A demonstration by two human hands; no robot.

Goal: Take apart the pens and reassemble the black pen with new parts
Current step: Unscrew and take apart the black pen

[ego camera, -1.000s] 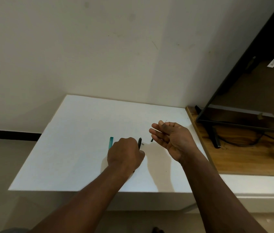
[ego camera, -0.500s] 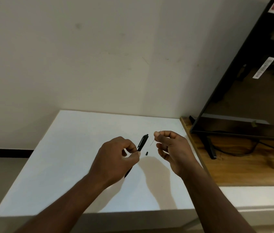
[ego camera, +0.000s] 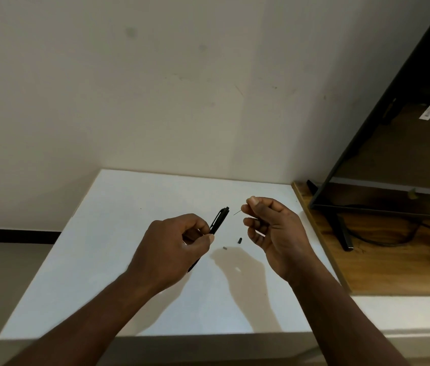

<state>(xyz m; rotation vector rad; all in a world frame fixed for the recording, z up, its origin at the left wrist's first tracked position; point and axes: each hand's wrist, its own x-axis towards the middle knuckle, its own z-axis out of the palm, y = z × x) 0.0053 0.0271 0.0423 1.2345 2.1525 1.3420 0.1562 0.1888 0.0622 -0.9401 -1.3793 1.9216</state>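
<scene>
**Item 1: black pen** (ego camera: 219,220)
- Location: held clear above the white table (ego camera: 103,273), towards its middle.
- Holder: left hand (ego camera: 174,244), thumb and fingers curled round the barrel's middle.
- Change: 1 second earlier we recorded this hand down at the table with the pen low beside it. Since then it had lifted the pen and brought it towards the right hand.
- A teal piece seen by the left hand at that time was no longer in view.
- Long axis: a diagonal from near-left to far-right.
- Pointing: the clip end pointed far and right, rising out of the fist. The other end showed just below the hand, pointing near and left.

**Item 2: thin rod** (ego camera: 237,212)
- Holder: right hand (ego camera: 272,231), pinching it between thumb and forefinger, the other fingers curled.
- Pointing: its free tip pointed left, near the pen's clip end but apart from it.
- We could not tell what part it was.

**Item 3: small black piece** (ego camera: 239,240), **and item 4: small grey piece** (ego camera: 225,248)
- Both lay loose on the table between the 2 hands.

**Assessment**
- We judged the pen taken apart and reassembly starting.
- We judged the rod would next go into the barrel. The clip end faced it, so the pen might need turning first.
</scene>
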